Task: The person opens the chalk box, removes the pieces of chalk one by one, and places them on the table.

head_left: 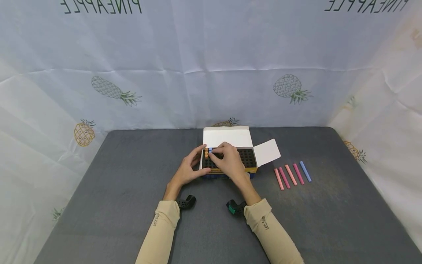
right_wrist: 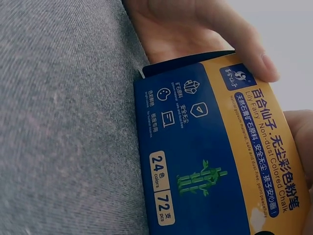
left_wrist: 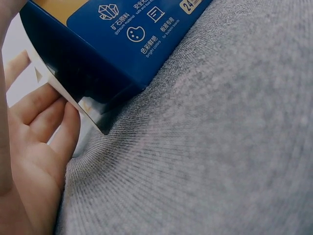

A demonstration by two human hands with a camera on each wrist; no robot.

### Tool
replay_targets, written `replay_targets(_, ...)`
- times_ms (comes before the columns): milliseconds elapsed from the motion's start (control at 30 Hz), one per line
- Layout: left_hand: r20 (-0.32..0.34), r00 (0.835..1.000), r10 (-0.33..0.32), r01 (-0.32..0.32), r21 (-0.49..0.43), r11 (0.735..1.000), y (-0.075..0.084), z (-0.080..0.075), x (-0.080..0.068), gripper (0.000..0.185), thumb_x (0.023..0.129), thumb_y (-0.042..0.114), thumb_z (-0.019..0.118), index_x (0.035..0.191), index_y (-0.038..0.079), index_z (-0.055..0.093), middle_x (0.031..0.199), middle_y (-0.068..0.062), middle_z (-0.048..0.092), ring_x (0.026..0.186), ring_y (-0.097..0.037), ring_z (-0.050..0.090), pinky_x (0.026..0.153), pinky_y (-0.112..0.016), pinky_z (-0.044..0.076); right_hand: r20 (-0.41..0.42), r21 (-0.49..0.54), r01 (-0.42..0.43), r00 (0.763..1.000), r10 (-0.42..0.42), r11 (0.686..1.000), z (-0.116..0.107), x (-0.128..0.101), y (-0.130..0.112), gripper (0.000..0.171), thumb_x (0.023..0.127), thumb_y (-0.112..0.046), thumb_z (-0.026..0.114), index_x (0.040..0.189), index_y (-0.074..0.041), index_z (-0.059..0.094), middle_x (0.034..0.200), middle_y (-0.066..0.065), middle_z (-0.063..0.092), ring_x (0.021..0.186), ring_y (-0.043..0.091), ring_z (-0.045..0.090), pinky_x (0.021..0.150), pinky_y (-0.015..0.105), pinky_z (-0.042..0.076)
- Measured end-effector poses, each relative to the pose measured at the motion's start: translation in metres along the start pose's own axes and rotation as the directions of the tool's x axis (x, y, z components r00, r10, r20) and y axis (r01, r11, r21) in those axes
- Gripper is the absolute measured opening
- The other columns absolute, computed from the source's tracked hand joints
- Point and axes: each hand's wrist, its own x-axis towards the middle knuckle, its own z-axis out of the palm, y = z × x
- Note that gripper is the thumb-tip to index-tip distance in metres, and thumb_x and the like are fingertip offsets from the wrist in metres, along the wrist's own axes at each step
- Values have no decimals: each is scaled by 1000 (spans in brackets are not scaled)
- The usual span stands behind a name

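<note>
Centrally on the grey table (head_left: pixel 115 205) stood an open chalk box (head_left: pixel 229 161), its white lid flap (head_left: pixel 226 136) raised at the far side and a white side flap (head_left: pixel 267 152) folded out on the box's right. The left hand (head_left: pixel 189 168) gripped the box at its left end, thumb along the top edge and fingers (left_wrist: pixel 41 120) curled against the end flap, as the left wrist view confirmed. The right hand (head_left: pixel 229 161) lay over the box's dark inner grid, fingers bent down and pinching a blue chalk stick (head_left: pixel 210 150) at the grid's far left corner, beside several orange sticks (head_left: pixel 206 153) already seated there. Just how firmly the stick was pinched could not be told. To the right of the box, well apart from it, 5 loose chalk sticks (head_left: pixel 291 175) lay side by side on the table: 4 pink or salmon and 1 blue at the outer end. The right wrist view showed the box's blue and yellow front panel (right_wrist: pixel 205 161) marked 24 colours, 72 pieces. Behind the box hung a white pineapple-printed backdrop (head_left: pixel 211 66).
</note>
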Motion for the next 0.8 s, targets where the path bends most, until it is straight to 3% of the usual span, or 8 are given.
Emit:
replay_targets(233,2,1000,-9,9,-6,1000,0,0,0,80,91,31,78,159,25,37,153,-15,49,140,-36,52,117,-56,44,-115,69,34,993,-26,997,3,0,0,19,92,-17,77,103,-1,82,94,11,68,78,22,67,69,34,59)
replay_targets(333,1,1000,-11,11,-5,1000,0,0,0,80,91,28,78,159,25,37,153,-15,49,140,-36,51,117,-56,43,-149,50,26,989,-18,998,4,0,-1,21,92,-20,78,104,-3,82,94,10,68,74,19,65,65,30,57)
replay_targets(567,4,1000,-8,8,-19,1000,1,0,1,80,91,30,79,159,24,37,155,-15,48,140,-36,52,117,-55,44,-79,-66,-46,996,41,997,5,1,-3,30,93,-33,77,110,-8,81,98,7,67,68,13,54,53,22,40)
replay_targets(800,-1,1000,-19,19,4,1000,0,-1,1,82,90,40,78,159,24,37,158,-15,45,144,-37,48,117,-58,42,-144,120,14,990,3,993,-2,4,-4,26,90,-20,81,105,0,81,98,13,68,80,26,65,67,34,57)
